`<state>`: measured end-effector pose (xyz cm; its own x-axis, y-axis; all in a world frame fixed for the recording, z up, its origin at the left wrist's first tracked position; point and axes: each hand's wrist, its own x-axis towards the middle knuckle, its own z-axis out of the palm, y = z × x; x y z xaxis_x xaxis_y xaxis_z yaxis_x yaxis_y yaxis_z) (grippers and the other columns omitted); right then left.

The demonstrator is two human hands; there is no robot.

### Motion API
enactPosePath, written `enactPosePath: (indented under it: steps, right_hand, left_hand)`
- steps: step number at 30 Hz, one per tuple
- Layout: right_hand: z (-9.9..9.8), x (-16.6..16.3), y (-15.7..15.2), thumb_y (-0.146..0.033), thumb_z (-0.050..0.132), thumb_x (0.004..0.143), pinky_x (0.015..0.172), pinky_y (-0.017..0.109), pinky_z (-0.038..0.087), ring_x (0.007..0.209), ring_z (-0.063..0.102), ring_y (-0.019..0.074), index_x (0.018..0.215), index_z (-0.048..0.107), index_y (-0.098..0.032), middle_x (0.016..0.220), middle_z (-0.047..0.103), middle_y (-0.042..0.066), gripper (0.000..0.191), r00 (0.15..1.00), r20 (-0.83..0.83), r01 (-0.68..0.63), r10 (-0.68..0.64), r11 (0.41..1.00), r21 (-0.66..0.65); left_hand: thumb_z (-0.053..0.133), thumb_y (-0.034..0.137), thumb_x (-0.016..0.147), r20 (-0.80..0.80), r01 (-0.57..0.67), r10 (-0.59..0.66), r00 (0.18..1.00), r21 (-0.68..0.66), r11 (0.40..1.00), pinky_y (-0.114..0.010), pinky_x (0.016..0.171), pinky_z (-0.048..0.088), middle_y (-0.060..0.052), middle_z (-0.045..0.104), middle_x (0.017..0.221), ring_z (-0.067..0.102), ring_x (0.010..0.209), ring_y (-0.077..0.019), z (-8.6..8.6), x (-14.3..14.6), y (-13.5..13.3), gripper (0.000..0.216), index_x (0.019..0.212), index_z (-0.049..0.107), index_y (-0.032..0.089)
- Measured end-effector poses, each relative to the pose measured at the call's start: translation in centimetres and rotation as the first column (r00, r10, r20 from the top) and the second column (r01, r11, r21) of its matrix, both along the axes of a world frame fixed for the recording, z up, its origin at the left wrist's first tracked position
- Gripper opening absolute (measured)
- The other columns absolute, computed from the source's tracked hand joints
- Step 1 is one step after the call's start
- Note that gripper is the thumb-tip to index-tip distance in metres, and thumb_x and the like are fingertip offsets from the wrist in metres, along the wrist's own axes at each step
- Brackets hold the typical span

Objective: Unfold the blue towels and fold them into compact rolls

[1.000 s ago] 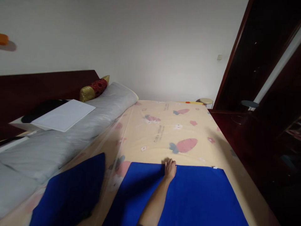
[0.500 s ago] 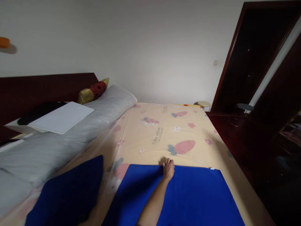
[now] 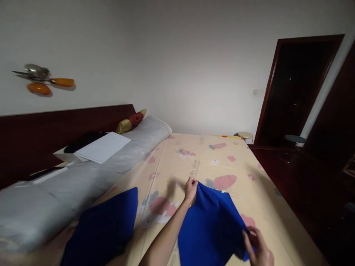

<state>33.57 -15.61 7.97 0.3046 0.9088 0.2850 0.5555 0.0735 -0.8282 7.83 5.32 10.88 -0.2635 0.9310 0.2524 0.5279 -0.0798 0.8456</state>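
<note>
A blue cloth [image 3: 210,225] hangs raised and creased above the bed, its far edge pulled up. My left hand [image 3: 190,188] pinches the far left part of that edge, with fingers closed on the fabric. Lower right, my right hand [image 3: 259,245] grips the cloth's right side between thumb and fingers; part of the grip is hidden by folds. To the left, a second dark blue cloth [image 3: 105,225] lies on the bed, apart from both hands.
The bed [image 3: 172,159] has a cream sheet with strawberry prints. Along the headboard [image 3: 69,118] lies a long grey bolster [image 3: 91,184] beside a white box lid [image 3: 102,147] and a red-gold cushion [image 3: 131,121]. Two stools, one pale [image 3: 245,135] and one dark [image 3: 295,139], stand beyond.
The blue cloth lay flat with my left hand at its far edge; now it is lifted and gathered. My right hand has come into view holding its side. The view has tilted up.
</note>
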Motion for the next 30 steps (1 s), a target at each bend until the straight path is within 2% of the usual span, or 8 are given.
enactPosePath:
  steps: [2, 5, 9, 13, 16, 23, 27, 30]
  right_hand:
    - [1.9, 2.4, 1.3, -0.064, 0.054, 0.079, 0.065, 0.025, 0.057, 0.083, 0.072, 0.0223, 0.107, 0.058, -0.025, 0.09, 0.075, 0.005, 0.048, 0.991, -0.13, -0.027, 0.029, 0.999, 0.021]
    - [5.2, 4.9, 2.8, -0.066, 0.06, 0.072, 0.066, 0.024, 0.056, 0.082, 0.072, 0.0235, 0.1, 0.064, -0.024, 0.086, 0.076, 0.005, 0.051, 0.984, -0.172, -0.029, 0.034, 0.999, 0.03]
    - [9.0, 5.6, 3.1, -0.066, 0.063, 0.067, 0.071, 0.025, 0.056, 0.082, 0.07, 0.0226, 0.088, 0.071, -0.022, 0.09, 0.075, 0.007, 0.05, 0.964, -0.241, -0.09, 0.114, 0.99, 0.107]
    - [10.8, 5.5, 2.4, -0.066, 0.065, 0.065, 0.068, 0.026, 0.055, 0.08, 0.068, 0.0222, 0.085, 0.072, -0.019, 0.087, 0.075, 0.007, 0.052, 0.935, -0.333, -0.078, 0.119, 0.988, 0.136]
    - [10.8, 5.7, 1.4, -0.063, 0.067, 0.065, 0.068, 0.026, 0.055, 0.082, 0.068, 0.0229, 0.09, 0.073, -0.018, 0.09, 0.074, 0.008, 0.052, 0.915, -0.381, -0.089, 0.133, 0.988, 0.129]
    - [9.1, 6.3, -0.1, -0.058, 0.072, 0.063, 0.073, 0.027, 0.056, 0.087, 0.069, 0.0248, 0.101, 0.073, -0.019, 0.097, 0.075, 0.007, 0.054, 0.922, -0.362, -0.122, 0.135, 0.991, 0.057]
    - [8.6, 6.4, 0.0, -0.063, 0.065, 0.068, 0.081, 0.03, 0.055, 0.097, 0.068, 0.027, 0.098, 0.073, -0.021, 0.103, 0.074, 0.008, 0.052, 0.981, -0.174, -0.073, 0.089, 0.992, 0.1]
    - [8.6, 6.3, -0.2, -0.064, 0.059, 0.074, 0.071, 0.026, 0.055, 0.09, 0.069, 0.0237, 0.094, 0.073, -0.025, 0.099, 0.074, 0.006, 0.046, 0.998, 0.014, -0.064, 0.062, 0.986, 0.154]
  left_hand:
    - [0.049, 0.035, 0.081, 0.095, 0.034, -0.041, 0.995, 0.068, 0.997, -0.025, 0.074, 0.044, 0.002, 0.06, 0.074, 0.06, 0.078, -0.0153, 2.0, -2.0, -2.0, 0.014, 0.073, 0.05, 0.023]
    - [0.058, 0.045, 0.074, 0.201, 0.105, -0.13, 0.971, 0.133, 0.986, -0.027, 0.074, 0.047, 0.002, 0.063, 0.073, 0.062, 0.079, -0.0172, 4.8, -4.6, -5.6, 0.024, 0.072, 0.052, 0.022]
    - [0.069, 0.046, 0.068, 0.27, 0.209, -0.239, 0.933, 0.136, 0.969, -0.031, 0.079, 0.049, -0.003, 0.071, 0.082, 0.066, 0.084, -0.02, 8.4, -7.1, -10.6, 0.034, 0.089, 0.064, 0.019]
    - [0.074, 0.045, 0.066, 0.293, 0.294, -0.31, 0.904, 0.097, 0.951, -0.034, 0.086, 0.05, -0.008, 0.075, 0.095, 0.067, 0.093, -0.0239, 10.9, -8.3, -14.4, 0.038, 0.092, 0.071, 0.018]
    - [0.076, 0.045, 0.064, 0.313, 0.316, -0.318, 0.895, 0.06, 0.947, -0.036, 0.089, 0.049, -0.009, 0.075, 0.097, 0.067, 0.096, -0.0258, 11.2, -8.4, -16.1, 0.036, 0.088, 0.074, 0.018]
    - [0.078, 0.041, 0.059, 0.362, 0.263, -0.25, 0.898, 0.012, 0.965, -0.033, 0.077, 0.053, -0.008, 0.076, 0.09, 0.069, 0.085, -0.0246, 9.5, -8.2, -17.4, 0.037, 0.088, 0.074, 0.018]
    - [0.078, 0.045, 0.059, 0.317, 0.251, -0.242, 0.917, 0.012, 0.968, -0.032, 0.071, 0.054, -0.007, 0.076, 0.083, 0.069, 0.079, -0.0245, 9.4, -8.3, -17.4, 0.036, 0.084, 0.074, 0.019]
    - [0.075, 0.047, 0.06, 0.24, 0.231, -0.227, 0.944, 0.012, 0.973, -0.031, 0.066, 0.053, -0.005, 0.076, 0.077, 0.068, 0.072, -0.0227, 9.5, -8.6, -17.3, 0.035, 0.081, 0.075, 0.019]
